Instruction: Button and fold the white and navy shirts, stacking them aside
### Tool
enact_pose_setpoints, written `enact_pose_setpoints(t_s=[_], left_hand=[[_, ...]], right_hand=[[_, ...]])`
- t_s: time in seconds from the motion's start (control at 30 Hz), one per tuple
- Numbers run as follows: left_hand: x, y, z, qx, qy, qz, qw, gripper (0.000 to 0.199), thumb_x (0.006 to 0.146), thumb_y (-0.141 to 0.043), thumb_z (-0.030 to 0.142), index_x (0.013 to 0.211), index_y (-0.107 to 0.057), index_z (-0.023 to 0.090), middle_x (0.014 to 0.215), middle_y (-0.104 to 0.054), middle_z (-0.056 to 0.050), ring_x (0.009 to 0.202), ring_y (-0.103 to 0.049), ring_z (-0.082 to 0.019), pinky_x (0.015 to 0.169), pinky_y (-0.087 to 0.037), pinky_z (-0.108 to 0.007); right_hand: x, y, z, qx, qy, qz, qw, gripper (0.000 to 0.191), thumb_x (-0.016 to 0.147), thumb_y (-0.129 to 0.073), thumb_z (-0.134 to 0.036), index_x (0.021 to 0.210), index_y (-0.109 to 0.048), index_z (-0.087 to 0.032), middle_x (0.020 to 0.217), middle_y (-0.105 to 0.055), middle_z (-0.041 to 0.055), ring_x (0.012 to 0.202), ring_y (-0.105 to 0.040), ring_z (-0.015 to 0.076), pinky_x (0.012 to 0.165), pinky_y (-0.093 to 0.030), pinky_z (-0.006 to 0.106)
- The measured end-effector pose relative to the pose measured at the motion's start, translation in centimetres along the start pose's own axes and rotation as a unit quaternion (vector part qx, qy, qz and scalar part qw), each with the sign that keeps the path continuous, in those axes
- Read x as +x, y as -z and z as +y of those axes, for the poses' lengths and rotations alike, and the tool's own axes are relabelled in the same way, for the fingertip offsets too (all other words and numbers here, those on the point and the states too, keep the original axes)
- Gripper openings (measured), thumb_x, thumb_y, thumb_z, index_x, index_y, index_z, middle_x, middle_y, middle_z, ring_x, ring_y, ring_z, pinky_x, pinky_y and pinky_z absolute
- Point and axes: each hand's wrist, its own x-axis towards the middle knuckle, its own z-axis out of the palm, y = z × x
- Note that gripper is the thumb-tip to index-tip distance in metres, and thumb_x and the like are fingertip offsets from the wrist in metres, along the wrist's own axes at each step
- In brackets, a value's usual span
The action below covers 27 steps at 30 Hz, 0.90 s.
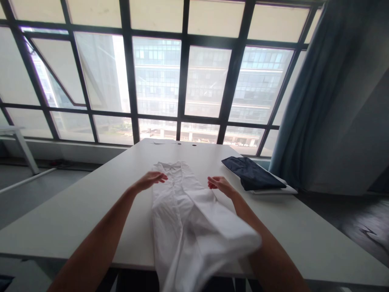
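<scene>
A white shirt was laid lengthwise down the middle of the white tabletop, its collar end toward 12 o'clock and its lower part hanging over the near edge at 6 o'clock, where the cloth was blurred. The garment was seen folded narrow, with a long fold running along its right half.

The left hand was held at the shirt's upper left edge, at about 10 o'clock from the garment's middle. Its fingers were seen loosely spread and slightly curled, pointing toward 3 o'clock; whether the tips touched the cloth could not be told. The right hand was held at the shirt's upper right edge, at about 2 o'clock, with its fingers apart and pointing toward 9 o'clock; nothing was seen gripped in it, and contact with the cloth could not be told. Both forearms were stretched out from the near edge, one on each side of the shirt.

At 2 o'clock from the right hand, well apart from the white shirt, a dark folded garment was seen resting on a flat white sheet near the tabletop's right edge. Beyond the tabletop, at 12 o'clock, a large gridded window was seen, and a blue curtain hung at 2 o'clock.
</scene>
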Motion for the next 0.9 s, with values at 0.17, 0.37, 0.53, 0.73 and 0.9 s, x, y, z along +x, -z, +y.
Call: enact_pose_setpoints(t_s=[0.17,0.37,0.53,0.73,0.9], left_hand=[[1.1,-6.7,-1.2,0.235,-0.063,-0.046,0.969,0.071,0.068,-0.07,0.065,0.124,-0.066,0.021,0.142,-0.053,-0.013,0.134,-0.044,-0.032,0.112,-0.03,-0.04],[1.3,-8.4,-0.2,0.312,-0.11,-0.061,0.942,0.032,0.082,-0.063,0.049,0.075,-0.075,0.02,0.078,-0.07,-0.006,0.079,-0.061,-0.021,0.087,-0.042,-0.032],[1.2,-4.5,-0.1,0.32,-0.006,0.023,0.947,0.052,0.082,-0.065,0.053,0.05,-0.061,0.013,0.048,-0.052,-0.001,0.054,-0.051,-0.013,0.06,-0.041,-0.026],[-2.4,3.6,0.0,0.3,0.06,0.156,0.939,0.035,0.093,-0.06,0.04,0.115,-0.062,0.013,0.116,-0.062,-0.004,0.102,-0.062,-0.028,0.085,-0.054,-0.041],[-2.4,3.3,0.2,0.279,0.071,0.174,0.942,0.036,0.089,-0.065,0.038,0.118,-0.062,0.017,0.121,-0.061,-0.007,0.107,-0.061,-0.025,0.091,-0.052,-0.042]], right_hand=[[0.0,-2.4,-0.8,-0.042,0.038,-0.069,0.996,0.063,0.072,-0.066,-0.066,0.103,-0.072,-0.011,0.089,-0.072,0.0105,0.061,-0.059,0.0149,0.06,-0.047,0.027],[-0.5,-7.0,-2.8,-0.14,0.151,-0.168,0.964,0.074,0.062,-0.08,-0.057,0.126,-0.066,-0.023,0.115,-0.064,0.0103,0.078,-0.059,0.0161,0.073,-0.048,0.027],[-0.1,-8.5,-3.5,-0.197,0.151,-0.173,0.953,0.017,0.075,-0.072,-0.033,0.08,-0.076,-0.017,0.076,-0.066,0.0018,0.066,-0.053,0.0115,0.064,-0.041,0.021],[0.0,-1.7,-2.9,-0.179,0.084,-0.064,0.978,0.018,0.076,-0.059,-0.024,0.068,-0.07,-0.013,0.059,-0.06,-0.0007,0.058,-0.048,0.0106,0.056,-0.035,0.021],[-0.6,1.2,-2.5,-0.267,0.002,-0.042,0.963,0.014,0.069,-0.066,-0.028,0.07,-0.073,-0.016,0.067,-0.067,0.0026,0.064,-0.057,0.015,0.059,-0.041,0.023]])
